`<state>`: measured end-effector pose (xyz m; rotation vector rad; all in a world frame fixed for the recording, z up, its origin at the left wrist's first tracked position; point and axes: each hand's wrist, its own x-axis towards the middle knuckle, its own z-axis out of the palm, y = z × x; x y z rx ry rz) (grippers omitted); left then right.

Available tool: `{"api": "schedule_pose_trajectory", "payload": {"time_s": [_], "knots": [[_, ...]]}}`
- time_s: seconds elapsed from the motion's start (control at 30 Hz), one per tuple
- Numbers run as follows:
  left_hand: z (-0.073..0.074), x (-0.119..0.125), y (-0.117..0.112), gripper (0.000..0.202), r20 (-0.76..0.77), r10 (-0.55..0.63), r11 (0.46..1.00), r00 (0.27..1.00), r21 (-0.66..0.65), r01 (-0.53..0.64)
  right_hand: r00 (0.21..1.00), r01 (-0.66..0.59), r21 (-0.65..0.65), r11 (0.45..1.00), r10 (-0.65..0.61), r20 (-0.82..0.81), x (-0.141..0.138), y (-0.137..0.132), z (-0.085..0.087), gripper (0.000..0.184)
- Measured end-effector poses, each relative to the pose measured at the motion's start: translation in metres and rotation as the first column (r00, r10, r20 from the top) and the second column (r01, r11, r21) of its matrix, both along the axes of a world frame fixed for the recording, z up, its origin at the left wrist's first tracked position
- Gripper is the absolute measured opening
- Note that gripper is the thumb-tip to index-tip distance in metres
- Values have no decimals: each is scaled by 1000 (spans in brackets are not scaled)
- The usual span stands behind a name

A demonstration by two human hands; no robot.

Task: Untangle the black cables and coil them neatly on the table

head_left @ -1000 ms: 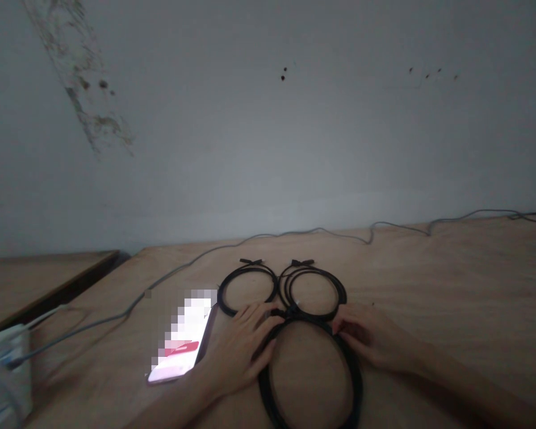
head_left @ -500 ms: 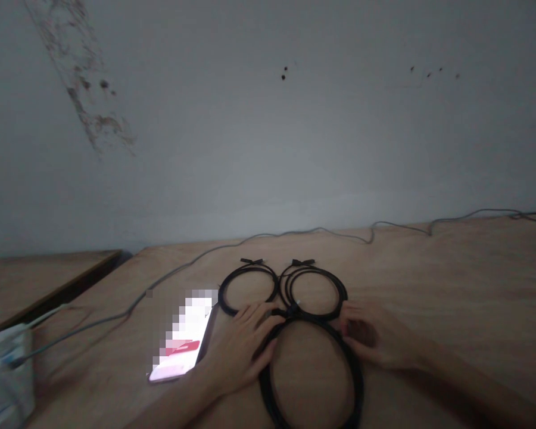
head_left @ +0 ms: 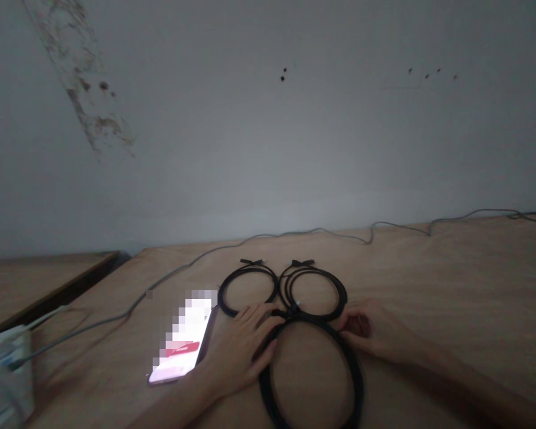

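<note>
A lit black phone with a pixelated screen lies on the pale plywood table; the left hand spreads open across 3 black rubber cable coils; the right hand curls at their lowest loop, grip unclear. A hard tug could spring them loose.

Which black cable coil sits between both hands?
The large coil nearest the person, between the left hand and right hand; the two smaller coils lie side by side beyond it.
</note>
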<state>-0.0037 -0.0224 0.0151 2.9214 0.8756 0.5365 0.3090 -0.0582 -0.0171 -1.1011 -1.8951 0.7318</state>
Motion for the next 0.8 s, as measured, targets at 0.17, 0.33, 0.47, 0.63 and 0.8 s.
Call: {"api": "schedule_pose_trajectory", "payload": {"time_s": [0.17, 0.33, 0.47, 0.63, 0.8], "knots": [[-1, -1, 1, 38, -13, -7, 1000, 1000, 12, 7, 982, -113, -150, 982, 88, -166, 3, 1, 4, 26], [0, -1, 1, 39, -9, -9, 1000, 1000, 9, 9, 977, -101, -233, 967, 52, -206, 6, 2, -1, 29], [1, 1, 1, 34, -5, -6, 1000, 1000, -9, 6, 970, -101, -269, 958, 34, -241, 8, 5, -6, 31], [0, 1, 1, 32, 30, -13, 1000, 999, -12, 13, 989, -17, -252, 967, -21, -149, 8, 5, -5, 32], [-2, 0, 2, 30, 38, -7, 1000, 999, -25, 8, 998, 61, -121, 991, -58, 30, 7, 2, 5, 24]]}}
